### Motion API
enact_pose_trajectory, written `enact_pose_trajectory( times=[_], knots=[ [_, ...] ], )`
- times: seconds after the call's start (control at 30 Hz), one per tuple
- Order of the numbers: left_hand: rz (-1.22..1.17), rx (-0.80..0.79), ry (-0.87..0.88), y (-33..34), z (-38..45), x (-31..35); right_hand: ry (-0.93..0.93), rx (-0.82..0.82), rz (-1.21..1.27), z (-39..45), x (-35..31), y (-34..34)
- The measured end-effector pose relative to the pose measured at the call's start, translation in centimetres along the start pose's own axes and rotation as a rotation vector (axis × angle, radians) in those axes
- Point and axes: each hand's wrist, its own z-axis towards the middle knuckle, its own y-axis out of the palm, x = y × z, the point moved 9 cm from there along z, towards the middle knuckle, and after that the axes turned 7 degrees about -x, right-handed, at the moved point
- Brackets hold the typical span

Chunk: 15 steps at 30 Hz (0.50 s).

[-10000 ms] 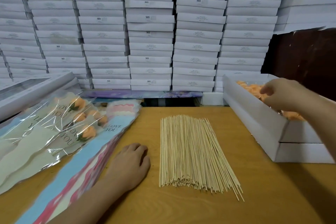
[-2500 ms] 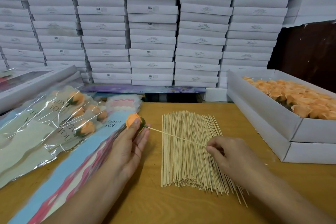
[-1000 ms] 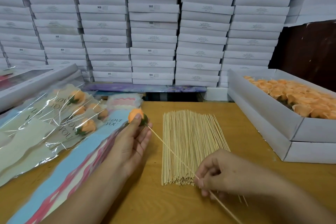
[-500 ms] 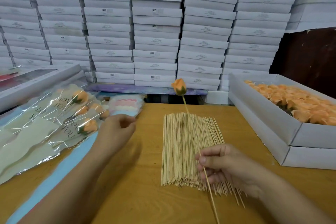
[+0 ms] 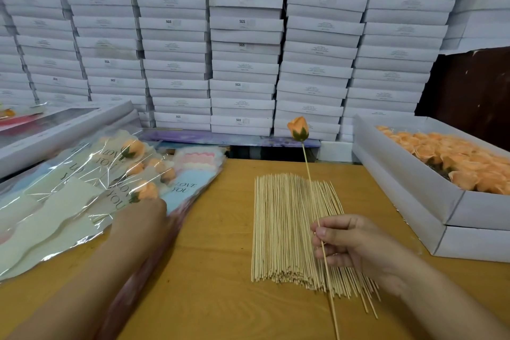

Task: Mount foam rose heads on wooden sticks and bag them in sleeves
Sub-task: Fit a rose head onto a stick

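My right hand pinches a wooden stick that stands nearly upright, with an orange foam rose head on its top end. Under that hand lies a flat bundle of bare wooden sticks on the table. My left hand rests flat on the stack of blue and pink printed sleeves at the left; whether its fingers grip one I cannot tell. Several bagged roses in clear "LOVE YOU" sleeves lie beside it.
A white open box full of orange rose heads sits on another white box at the right. A windowed white box stands at the far left. White cartons are stacked as a wall behind the wooden table.
My left hand let go of the rose head and moved left onto the sleeve stack. My right hand swung the stick upright with the rose on top.
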Motion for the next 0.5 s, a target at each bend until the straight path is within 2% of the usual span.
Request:
enact_pose_trajectory(
  times=[0.33, 0.5],
  knots=[
    [0.079, -0.045, -0.023, -0.09, -0.17, 0.41, 0.008, 0.014, -0.003, 0.14, 0.19, -0.35],
    [0.131, -0.067, 0.045, 0.48, 0.64, 0.38, 0.003, 0.016, -0.008, 0.09, 0.08, -0.36]
  ],
)
